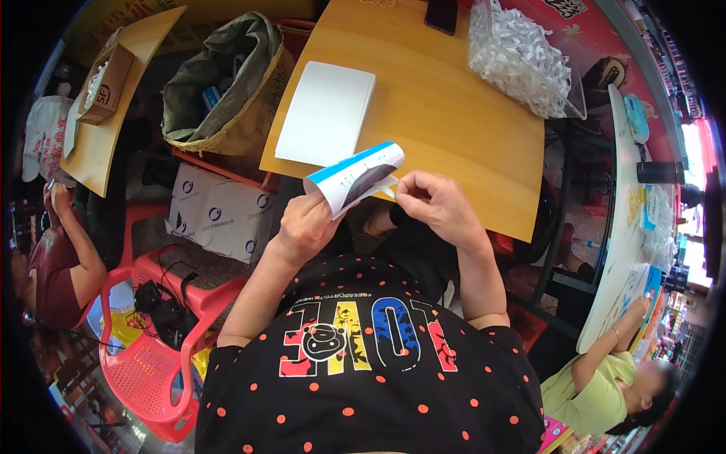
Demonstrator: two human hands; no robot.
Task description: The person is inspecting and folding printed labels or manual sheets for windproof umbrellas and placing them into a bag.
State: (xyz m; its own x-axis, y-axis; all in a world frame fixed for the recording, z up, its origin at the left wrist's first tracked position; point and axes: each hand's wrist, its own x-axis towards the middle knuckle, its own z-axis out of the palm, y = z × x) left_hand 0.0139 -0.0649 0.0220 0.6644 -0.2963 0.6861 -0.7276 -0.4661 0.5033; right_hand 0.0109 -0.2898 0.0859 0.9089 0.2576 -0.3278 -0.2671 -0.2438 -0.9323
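My left hand (306, 227) is closed around the lower part of a curled printed sheet (359, 174), white with a blue band and a dark picture. The sheet is tilted up over the table's near edge. A small white strip (386, 186) sticks out from its right side. My right hand (439, 203) pinches at the end of that strip, with thumb and forefinger together. Just beyond the curled sheet, a stack of white sheets (325, 113) lies on the wooden table (431, 98).
A clear plastic bin (522, 64) heaped with white strips stands at the far right, near a dark phone (441, 15). Left of the table are a lined sack (219, 91) and a red plastic chair (151, 363). Other people sit at tables left and right.
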